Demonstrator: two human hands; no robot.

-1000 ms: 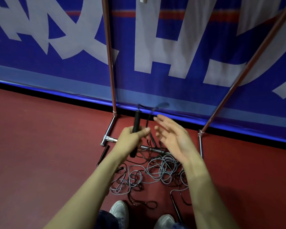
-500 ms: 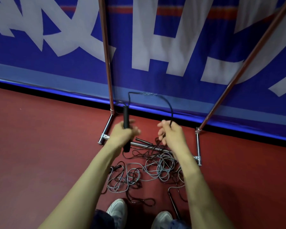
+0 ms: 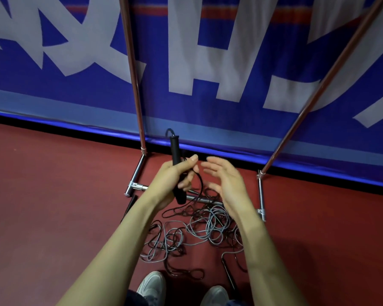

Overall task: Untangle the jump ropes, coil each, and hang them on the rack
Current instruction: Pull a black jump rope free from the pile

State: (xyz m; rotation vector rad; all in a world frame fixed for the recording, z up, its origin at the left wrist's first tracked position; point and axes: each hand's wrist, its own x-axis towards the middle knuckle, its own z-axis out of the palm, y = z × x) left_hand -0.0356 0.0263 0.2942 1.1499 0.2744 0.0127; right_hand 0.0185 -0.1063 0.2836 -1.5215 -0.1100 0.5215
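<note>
Head view.

- The left hand (image 3: 171,182) has its fingers curled round a black handle (image 3: 175,151) and grips it near the middle. The thumb is pressed along the handle's right side. The handle stands nearly upright, its top clear above the fist and its lower end showing below the palm.
- A black cord (image 3: 200,182) leaves the top of the handle in a small loop, runs down past the left fingers and drops to the floor.
- The right hand (image 3: 227,184) is just beside the left, not touching it. Its fingers are straight and slightly spread, the palm turned toward the left hand, and it holds nothing.
- The jump ropes (image 3: 210,225) lie tangled in a pile on the red floor (image 3: 53,195), under and in front of both hands. Grey and black cords are looped through each other. One loose dark handle (image 3: 128,206) lies at the pile's left edge and another (image 3: 229,276) at its near right.
- The rack (image 3: 135,85) stands right behind the pile. It has two reddish uprights and chrome feet, and a low cross bar (image 3: 208,200) has cords lying over it. The hanging bar is out of frame.
- A blue banner (image 3: 208,51) with large pale characters stands behind the rack.
- Two light shoes (image 3: 153,286) show at the bottom edge.
</note>
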